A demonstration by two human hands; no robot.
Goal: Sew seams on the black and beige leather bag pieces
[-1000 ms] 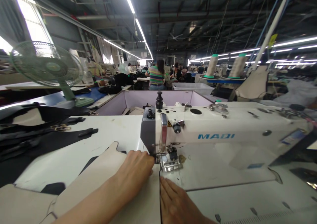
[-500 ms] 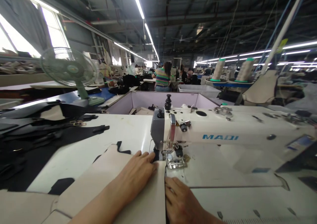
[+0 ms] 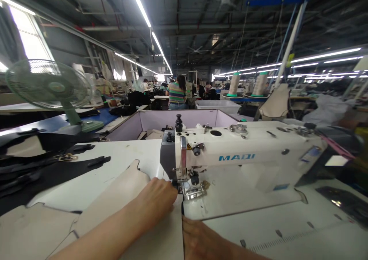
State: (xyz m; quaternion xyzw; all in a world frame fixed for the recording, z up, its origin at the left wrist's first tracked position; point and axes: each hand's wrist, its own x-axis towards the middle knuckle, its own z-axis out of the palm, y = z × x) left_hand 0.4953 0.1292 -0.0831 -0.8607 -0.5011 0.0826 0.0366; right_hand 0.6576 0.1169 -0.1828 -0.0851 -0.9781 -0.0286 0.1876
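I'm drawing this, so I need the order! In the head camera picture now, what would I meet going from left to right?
Green fan → left hand → right hand → the more rightward of the two thread cones.

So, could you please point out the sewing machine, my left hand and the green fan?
Sewing machine (image 3: pixel 247 145): head view, on its white upper arm.
Left hand (image 3: pixel 159 193): head view, on the back of the hand.
Green fan (image 3: pixel 57 86): head view, on the hub of its round grille.
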